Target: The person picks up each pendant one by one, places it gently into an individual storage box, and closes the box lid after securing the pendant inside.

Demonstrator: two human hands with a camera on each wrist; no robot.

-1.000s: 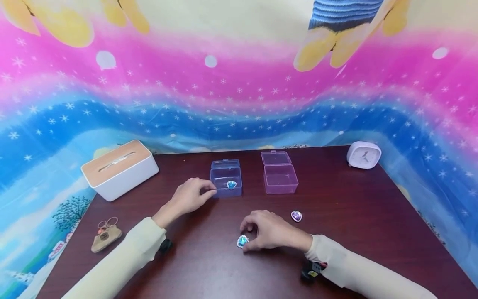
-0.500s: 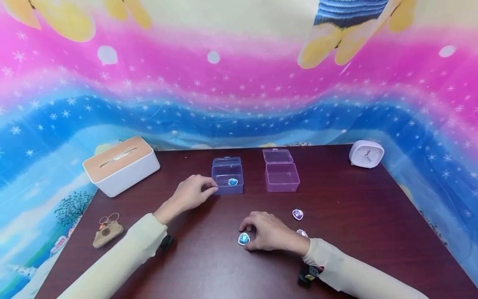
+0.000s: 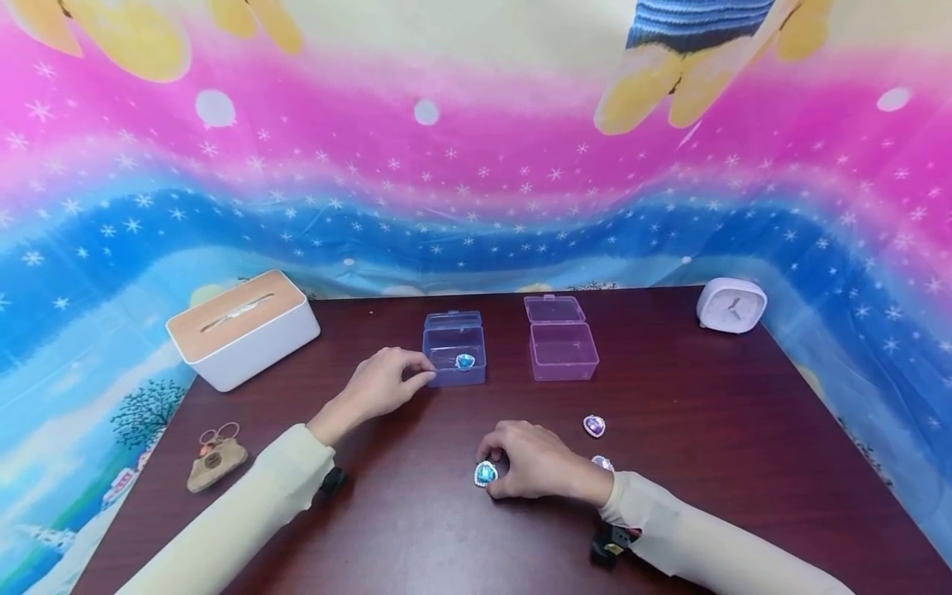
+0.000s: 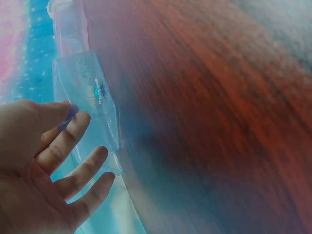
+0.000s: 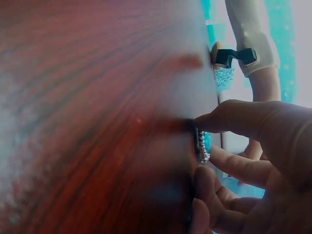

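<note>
My left hand [image 3: 383, 382] pinches the left front edge of a clear blue plastic box [image 3: 455, 376] between thumb and forefinger, its other fingers spread in the left wrist view. The lid of this box is up, and a blue heart-shaped gem [image 3: 465, 361] with a beaded silver rim lies inside. Low over the table my right hand [image 3: 537, 463] has thumb and forefinger around the edges of another blue gem [image 3: 486, 473]. That gem's beaded rim [image 5: 203, 146] shows edge-on by the fingertips in the right wrist view.
A pink plastic box [image 3: 563, 364] stands with its lid up, right of the blue one. Behind my right hand lie a purple gem [image 3: 593, 426] and a pale pink gem [image 3: 602, 463], partly hidden. Around them are a tissue box [image 3: 249, 347], a brown keychain pouch [image 3: 217, 464] and a white clock [image 3: 732, 306].
My right wrist has shifted slightly left, so the pale pink gem behind it now shows. The whole head view has moved a little. Both hands keep their places at the box and the gem.
</note>
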